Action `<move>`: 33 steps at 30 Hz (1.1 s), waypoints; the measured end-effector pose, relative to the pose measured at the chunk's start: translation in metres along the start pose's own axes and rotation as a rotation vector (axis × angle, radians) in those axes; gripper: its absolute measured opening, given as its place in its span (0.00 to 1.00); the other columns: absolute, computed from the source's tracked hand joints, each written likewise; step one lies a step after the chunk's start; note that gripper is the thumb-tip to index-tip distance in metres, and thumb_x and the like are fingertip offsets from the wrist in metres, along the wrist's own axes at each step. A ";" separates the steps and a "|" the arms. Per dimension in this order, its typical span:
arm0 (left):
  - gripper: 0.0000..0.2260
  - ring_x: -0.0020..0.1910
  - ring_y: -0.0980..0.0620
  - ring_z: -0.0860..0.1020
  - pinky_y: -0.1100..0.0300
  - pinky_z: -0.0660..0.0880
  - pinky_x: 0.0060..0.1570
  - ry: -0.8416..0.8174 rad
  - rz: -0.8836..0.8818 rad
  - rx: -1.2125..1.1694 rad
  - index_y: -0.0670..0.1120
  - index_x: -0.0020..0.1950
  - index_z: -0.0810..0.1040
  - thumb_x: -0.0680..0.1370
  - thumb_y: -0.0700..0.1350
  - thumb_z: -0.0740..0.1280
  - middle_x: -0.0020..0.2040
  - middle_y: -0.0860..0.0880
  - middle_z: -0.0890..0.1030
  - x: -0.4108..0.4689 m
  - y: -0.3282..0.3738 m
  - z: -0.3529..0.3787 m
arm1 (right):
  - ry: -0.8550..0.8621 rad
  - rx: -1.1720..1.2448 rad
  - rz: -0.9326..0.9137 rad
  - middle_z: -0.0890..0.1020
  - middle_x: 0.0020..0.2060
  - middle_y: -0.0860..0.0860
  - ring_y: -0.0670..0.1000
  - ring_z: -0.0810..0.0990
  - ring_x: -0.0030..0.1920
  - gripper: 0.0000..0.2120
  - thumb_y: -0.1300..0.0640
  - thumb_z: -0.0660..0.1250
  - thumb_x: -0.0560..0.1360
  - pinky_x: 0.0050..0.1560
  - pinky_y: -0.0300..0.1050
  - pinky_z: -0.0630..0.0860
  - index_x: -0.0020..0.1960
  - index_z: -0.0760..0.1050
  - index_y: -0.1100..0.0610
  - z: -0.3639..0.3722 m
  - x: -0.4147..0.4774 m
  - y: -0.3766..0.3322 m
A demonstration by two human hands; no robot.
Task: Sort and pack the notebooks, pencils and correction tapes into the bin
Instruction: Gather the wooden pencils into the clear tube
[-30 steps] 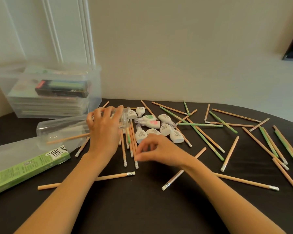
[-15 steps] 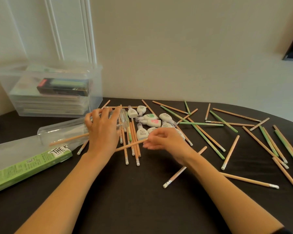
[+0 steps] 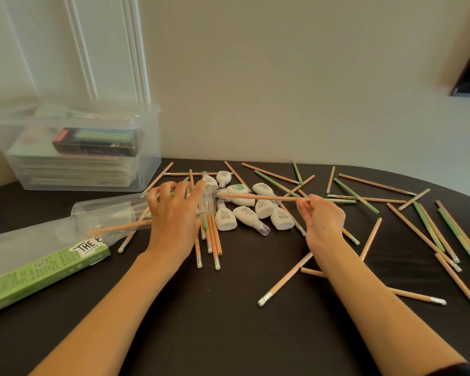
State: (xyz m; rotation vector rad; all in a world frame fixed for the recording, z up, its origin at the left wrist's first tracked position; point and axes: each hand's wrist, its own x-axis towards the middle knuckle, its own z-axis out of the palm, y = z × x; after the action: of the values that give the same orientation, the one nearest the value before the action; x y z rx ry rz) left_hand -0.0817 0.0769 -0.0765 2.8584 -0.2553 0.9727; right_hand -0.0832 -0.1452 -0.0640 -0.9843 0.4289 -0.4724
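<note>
Dark desk (image 3: 228,335) against a cream wall, pencils scattered all over it, so here's my read.

Right hand (image 3: 323,218) pinches a pale orange wooden pencil (image 3: 258,198) by its right end, thumb and fingertips closed on it. It's held just above the white correction tapes (image 3: 225,221). Its long axis runs nearly level, left to right, and the free end points left, just at the mouth of a clear plastic tube (image 3: 106,215) lying on its side. Can't tell which end has the eraser. Left hand (image 3: 174,213) is curled over the tube's open end, holding it steady.

Handling-wise, I'd guess the pencil is light, stiff and smooth, so a two-finger pinch is plenty. Held that far out at the end, the tip probably wobbles a bit. I'd say a grip nearer the middle aims better, and sliding back once the tip is inside. The tube looks thin and round, so it likely rolls unless pinned.

Clear plastic bin (image 3: 147,147) sits back left with stacked notebooks (image 3: 73,169) already inside.
</note>
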 end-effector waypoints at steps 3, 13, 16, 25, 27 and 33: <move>0.28 0.66 0.46 0.62 0.55 0.48 0.60 0.000 0.045 -0.001 0.51 0.72 0.63 0.74 0.46 0.68 0.66 0.49 0.70 -0.001 0.005 -0.003 | -0.061 -0.069 0.024 0.81 0.40 0.55 0.47 0.83 0.36 0.05 0.65 0.61 0.77 0.36 0.33 0.79 0.51 0.75 0.62 0.012 -0.013 0.003; 0.28 0.66 0.43 0.64 0.53 0.50 0.61 0.035 0.068 -0.045 0.49 0.72 0.65 0.73 0.43 0.70 0.65 0.46 0.71 -0.002 0.011 -0.008 | -0.771 -0.752 -0.048 0.70 0.56 0.44 0.40 0.70 0.52 0.20 0.67 0.56 0.76 0.43 0.32 0.69 0.63 0.74 0.54 0.045 -0.057 0.033; 0.29 0.65 0.44 0.64 0.54 0.50 0.60 0.052 0.021 -0.038 0.50 0.72 0.64 0.73 0.43 0.70 0.65 0.47 0.71 0.001 0.004 -0.006 | -0.695 -0.765 -0.097 0.73 0.53 0.44 0.40 0.71 0.48 0.16 0.67 0.56 0.76 0.42 0.33 0.69 0.56 0.76 0.52 0.040 -0.050 0.025; 0.28 0.65 0.43 0.64 0.53 0.50 0.60 0.069 -0.060 -0.024 0.48 0.71 0.66 0.73 0.42 0.70 0.65 0.45 0.72 0.004 -0.008 0.001 | -0.889 -1.575 -0.316 0.73 0.29 0.48 0.46 0.75 0.34 0.17 0.44 0.71 0.68 0.36 0.38 0.71 0.34 0.73 0.56 0.042 -0.065 0.048; 0.28 0.64 0.43 0.64 0.53 0.50 0.60 0.073 -0.061 -0.028 0.48 0.71 0.66 0.73 0.41 0.70 0.64 0.45 0.72 0.004 -0.009 0.002 | -0.858 -1.596 -0.301 0.74 0.30 0.49 0.49 0.76 0.38 0.14 0.48 0.72 0.68 0.37 0.40 0.72 0.36 0.73 0.57 0.043 -0.065 0.047; 0.28 0.65 0.45 0.62 0.53 0.50 0.61 0.067 -0.064 -0.030 0.49 0.72 0.64 0.74 0.41 0.68 0.65 0.46 0.70 0.003 -0.009 0.004 | -0.652 -1.456 -0.368 0.78 0.34 0.56 0.50 0.77 0.38 0.13 0.53 0.70 0.70 0.39 0.41 0.74 0.43 0.80 0.64 0.047 -0.060 0.041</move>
State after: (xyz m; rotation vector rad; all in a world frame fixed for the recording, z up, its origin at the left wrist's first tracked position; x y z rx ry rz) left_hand -0.0749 0.0841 -0.0784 2.7825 -0.1697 1.0402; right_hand -0.0991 -0.0601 -0.0691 -2.5515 -0.0943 -0.0606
